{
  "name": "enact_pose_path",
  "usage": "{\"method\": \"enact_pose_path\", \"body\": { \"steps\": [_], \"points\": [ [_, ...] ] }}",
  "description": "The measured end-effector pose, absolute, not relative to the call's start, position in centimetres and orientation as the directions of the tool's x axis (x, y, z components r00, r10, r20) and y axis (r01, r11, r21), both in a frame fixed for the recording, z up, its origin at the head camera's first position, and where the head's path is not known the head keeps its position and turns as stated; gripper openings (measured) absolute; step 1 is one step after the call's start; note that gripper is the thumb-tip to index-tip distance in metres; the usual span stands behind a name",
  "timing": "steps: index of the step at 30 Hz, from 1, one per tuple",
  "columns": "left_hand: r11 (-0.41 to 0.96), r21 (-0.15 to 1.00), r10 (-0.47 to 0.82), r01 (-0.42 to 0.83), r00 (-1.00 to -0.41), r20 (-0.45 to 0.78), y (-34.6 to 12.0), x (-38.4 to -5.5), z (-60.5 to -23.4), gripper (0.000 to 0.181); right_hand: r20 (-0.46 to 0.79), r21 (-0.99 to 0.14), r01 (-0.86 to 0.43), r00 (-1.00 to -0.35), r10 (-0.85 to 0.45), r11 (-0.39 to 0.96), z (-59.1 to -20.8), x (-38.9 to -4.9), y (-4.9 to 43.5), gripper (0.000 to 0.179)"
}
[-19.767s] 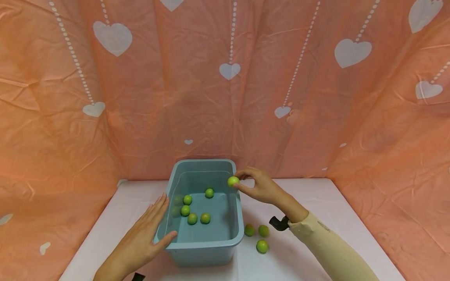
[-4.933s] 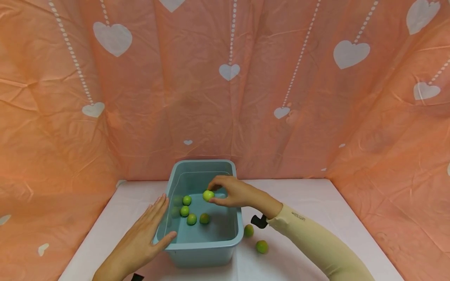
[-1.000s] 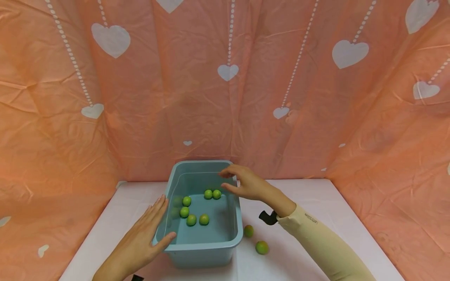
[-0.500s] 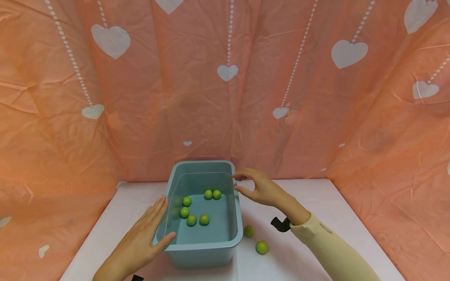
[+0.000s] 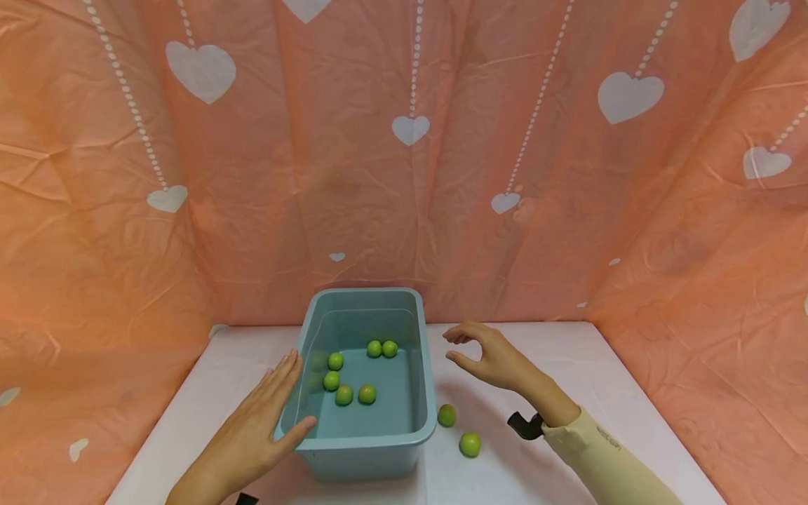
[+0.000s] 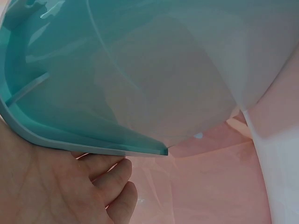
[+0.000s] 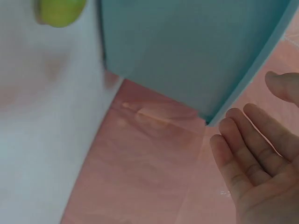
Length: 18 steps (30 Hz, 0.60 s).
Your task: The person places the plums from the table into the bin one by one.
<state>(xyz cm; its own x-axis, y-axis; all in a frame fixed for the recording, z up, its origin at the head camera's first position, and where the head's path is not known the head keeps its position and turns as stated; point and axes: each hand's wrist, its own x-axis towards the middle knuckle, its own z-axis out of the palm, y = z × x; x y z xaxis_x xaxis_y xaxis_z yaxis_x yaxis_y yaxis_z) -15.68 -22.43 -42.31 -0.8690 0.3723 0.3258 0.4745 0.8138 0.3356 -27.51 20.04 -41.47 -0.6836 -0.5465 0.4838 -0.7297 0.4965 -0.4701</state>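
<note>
My left hand (image 5: 255, 417) lies along the left rim of a blue-grey plastic tub (image 5: 360, 443), fingers straight and thumb over the near corner. In the left wrist view its fingers sit just under the tub's rim (image 6: 84, 148). Several small round green fruits (image 5: 344, 395) rest on the tub's floor, two of them side by side toward the back. My right hand (image 5: 495, 358) hovers right of the tub, holding nothing, its fingers gently bent and thumb apart. Nearer to me, two more green fruits (image 5: 470, 444) lie on the table beside the tub's right wall.
A white cloth covers the table (image 5: 555, 379). Behind it and on both sides hangs an orange-pink curtain (image 5: 353, 175) with white hearts. The tub's far end stands close to the back curtain. A black wrist mount (image 5: 525, 425) juts from under the right forearm.
Since 19.8 seconds ago, one fruit has left the table and two have gone into the tub. In the last second my emptied right hand has withdrawn rightward from above the tub. The left hand stays put.
</note>
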Motion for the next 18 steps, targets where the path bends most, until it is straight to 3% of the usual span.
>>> {"method": "enact_pose_path", "body": {
  "steps": [18],
  "points": [
    [0.813, 0.35, 0.363, 0.465, -0.875, 0.319, -22.4, -15.6, -42.4, 0.091, 0.322, -0.55, -0.629, -0.766, -0.556, 0.549, -46.1, -26.7, 21.8, 0.03]
  ]
}}
